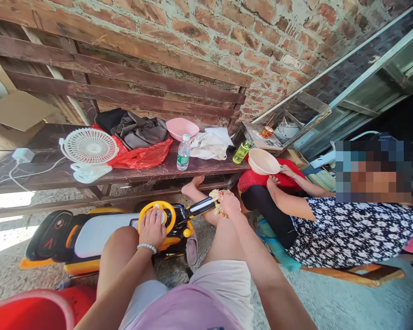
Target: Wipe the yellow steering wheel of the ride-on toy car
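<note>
Seated person, one hand on a toy car's wheel, the other holding a small pale item.

The left hand (152, 228) rests on the yellow steering wheel (157, 204) of the toy car (89, 236) on the floor between the knees, fingers curled over its lower rim. The right hand (230, 201), above the right knee, has its fingers closed on a pale bundle (216, 201) too small to identify, so progress cannot be judged. Beyond the car, the desk (37, 137) carries a fan (88, 147) near its left end and a water bottle (183, 152) at its front edge. A second person's hands hold a bowl (263, 161) close by on the right. Open floor is narrow.
</note>
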`<act>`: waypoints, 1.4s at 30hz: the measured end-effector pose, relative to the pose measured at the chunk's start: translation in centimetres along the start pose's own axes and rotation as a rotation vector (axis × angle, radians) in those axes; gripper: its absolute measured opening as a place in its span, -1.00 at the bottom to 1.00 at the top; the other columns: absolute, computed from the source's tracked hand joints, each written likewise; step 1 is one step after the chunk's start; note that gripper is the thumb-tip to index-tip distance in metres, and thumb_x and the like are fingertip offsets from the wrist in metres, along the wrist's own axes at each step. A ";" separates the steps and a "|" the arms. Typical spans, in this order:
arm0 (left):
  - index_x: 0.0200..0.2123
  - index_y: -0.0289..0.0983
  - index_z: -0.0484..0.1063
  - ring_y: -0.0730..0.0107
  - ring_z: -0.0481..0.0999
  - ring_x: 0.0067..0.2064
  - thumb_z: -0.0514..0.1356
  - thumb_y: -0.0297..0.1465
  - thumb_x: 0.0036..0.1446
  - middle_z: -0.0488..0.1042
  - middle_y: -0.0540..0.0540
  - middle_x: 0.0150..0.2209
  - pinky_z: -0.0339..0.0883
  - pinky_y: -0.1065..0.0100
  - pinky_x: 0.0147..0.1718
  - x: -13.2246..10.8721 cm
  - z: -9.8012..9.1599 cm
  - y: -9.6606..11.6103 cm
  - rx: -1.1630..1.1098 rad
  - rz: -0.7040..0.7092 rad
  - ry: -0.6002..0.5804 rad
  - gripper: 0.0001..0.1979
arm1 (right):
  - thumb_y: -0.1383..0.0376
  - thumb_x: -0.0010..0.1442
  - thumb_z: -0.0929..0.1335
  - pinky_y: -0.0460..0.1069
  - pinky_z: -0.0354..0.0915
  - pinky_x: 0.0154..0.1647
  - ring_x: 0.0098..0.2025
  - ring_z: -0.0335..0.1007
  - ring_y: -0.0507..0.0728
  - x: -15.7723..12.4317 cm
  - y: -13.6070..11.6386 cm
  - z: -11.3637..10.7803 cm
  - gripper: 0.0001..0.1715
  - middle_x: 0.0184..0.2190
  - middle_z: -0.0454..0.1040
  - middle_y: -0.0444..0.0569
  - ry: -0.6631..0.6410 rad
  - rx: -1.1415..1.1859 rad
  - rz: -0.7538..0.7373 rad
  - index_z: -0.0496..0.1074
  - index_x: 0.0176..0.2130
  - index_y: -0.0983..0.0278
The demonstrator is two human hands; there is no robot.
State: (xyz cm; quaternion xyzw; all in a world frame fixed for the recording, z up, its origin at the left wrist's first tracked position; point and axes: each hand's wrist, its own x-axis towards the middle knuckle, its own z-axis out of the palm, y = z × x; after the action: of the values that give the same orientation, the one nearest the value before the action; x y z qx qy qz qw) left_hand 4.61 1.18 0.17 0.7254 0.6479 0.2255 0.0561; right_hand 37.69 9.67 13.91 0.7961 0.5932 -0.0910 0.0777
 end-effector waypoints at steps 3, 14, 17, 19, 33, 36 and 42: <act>0.39 -0.37 0.38 -0.18 0.26 0.46 0.13 -0.36 0.23 0.31 -0.37 0.45 0.04 -0.18 0.44 0.0 0.0 0.0 -0.007 -0.006 -0.003 -0.34 | 0.17 0.55 0.20 0.02 0.42 0.00 0.05 0.59 0.21 -1.2 -0.1 0.5 -0.59 0.12 0.52 0.21 0.001 -0.045 -0.022 0.38 0.24 0.25; 0.38 -0.36 0.40 -0.15 0.27 0.47 0.10 -0.37 0.23 0.29 -0.34 0.46 0.00 -0.14 0.47 0.1 -0.1 0.2 0.028 -0.018 -0.028 -0.35 | 0.08 0.52 0.24 -0.02 0.38 -0.08 -0.01 0.58 0.16 -1.0 0.9 0.5 -0.52 0.18 0.40 0.09 0.130 0.052 -0.012 0.34 0.34 0.09; 0.39 -0.38 0.39 -0.17 0.26 0.47 0.11 -0.37 0.23 0.28 -0.37 0.47 0.00 -0.16 0.46 0.1 -0.3 0.2 0.038 -0.018 -0.044 -0.34 | 0.07 0.51 0.26 -0.03 0.36 -0.05 0.04 0.56 0.16 1.2 1.9 -0.3 -0.49 0.22 0.37 0.10 0.138 0.076 -0.012 0.34 0.36 0.08; 0.40 -0.40 0.37 -0.18 0.24 0.48 0.12 -0.37 0.24 0.27 -0.38 0.47 0.01 -0.17 0.46 0.1 -0.4 0.3 0.037 -0.018 -0.063 -0.33 | 0.04 0.50 0.27 -0.04 0.36 -0.04 0.06 0.55 0.17 2.5 2.0 -0.4 -0.50 0.20 0.41 0.09 0.043 0.094 -0.017 0.38 0.32 0.09; 0.39 -0.43 0.37 -0.18 0.24 0.48 0.10 -0.37 0.25 0.26 -0.39 0.47 0.00 -0.15 0.45 0.1 -0.4 0.3 0.061 -0.017 -0.070 -0.34 | 0.01 0.52 0.25 -0.02 0.40 -0.08 0.03 0.59 0.19 1.9 1.0 2.0 -0.51 0.15 0.45 0.15 0.080 0.165 0.145 0.39 0.22 0.24; 0.42 -0.40 0.33 -0.18 0.24 0.48 0.11 -0.36 0.22 0.29 -0.37 0.46 0.00 -0.14 0.45 0.1 -0.4 0.3 0.046 -0.026 -0.059 -0.30 | 0.01 0.54 0.21 0.01 0.43 -0.08 0.02 0.60 0.22 1.0 -0.1 2.1 -0.50 0.14 0.45 0.20 0.097 0.138 0.173 0.39 0.21 0.27; 0.40 -0.43 0.36 -0.17 0.23 0.49 0.10 -0.36 0.23 0.27 -0.39 0.47 -0.01 -0.15 0.46 0.1 -0.5 0.4 0.034 -0.023 -0.063 -0.32 | 0.05 0.51 0.27 0.05 0.45 0.00 0.09 0.60 0.28 0.7 -0.5 0.4 -0.48 0.15 0.48 0.34 0.046 0.081 0.144 0.40 0.21 0.38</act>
State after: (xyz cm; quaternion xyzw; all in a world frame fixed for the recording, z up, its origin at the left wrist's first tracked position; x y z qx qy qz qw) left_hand 4.81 1.09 0.81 0.7256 0.6577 0.1908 0.0670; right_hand 37.36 10.40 13.34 0.8411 0.5318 -0.0910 0.0381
